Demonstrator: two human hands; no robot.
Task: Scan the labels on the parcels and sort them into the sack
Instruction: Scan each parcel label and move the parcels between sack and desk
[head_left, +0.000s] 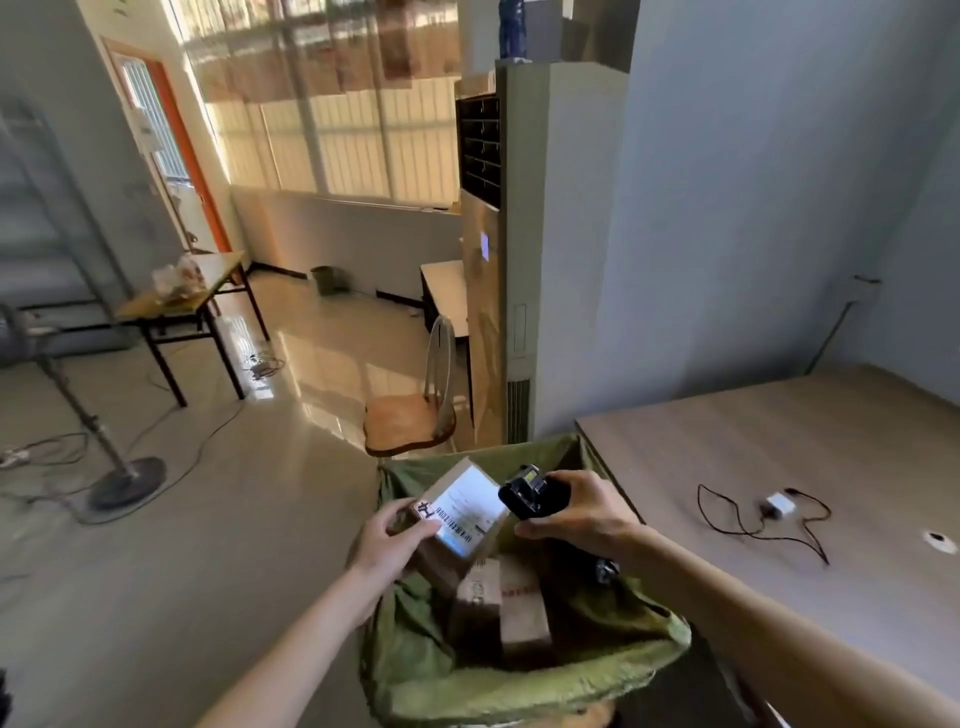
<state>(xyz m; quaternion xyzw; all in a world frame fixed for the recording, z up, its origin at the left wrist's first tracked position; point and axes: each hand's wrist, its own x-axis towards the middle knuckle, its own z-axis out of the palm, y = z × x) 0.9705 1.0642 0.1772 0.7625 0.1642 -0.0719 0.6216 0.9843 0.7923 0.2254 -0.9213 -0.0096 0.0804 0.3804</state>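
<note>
Label print (467, 512) on the held parcel (457, 519) is too blurred to be read. Lower boxes (511, 603) are half buried in the sack (415, 670), whose bottom is cut off by the frame edge.

— What colour is the sack (519, 691)?
— Olive green, paler where light catches its rim.
— And the parcel (457, 519) held over it?
— Brown cardboard, with a white label (467, 506) printed in black bars and a bold black character at one corner.
— The scanner (524, 493)?
— Black, with a bright pale-yellow window at its front.
— Inside the sack?
— Two more brown boxes (509, 608), one with red print on pale tape.
— The table (805, 467) beside it?
— Grey-brown wood grain, with a black cable (748, 530) and a white charger (777, 504).
— The door frame (187, 150)?
— Orange.
</note>
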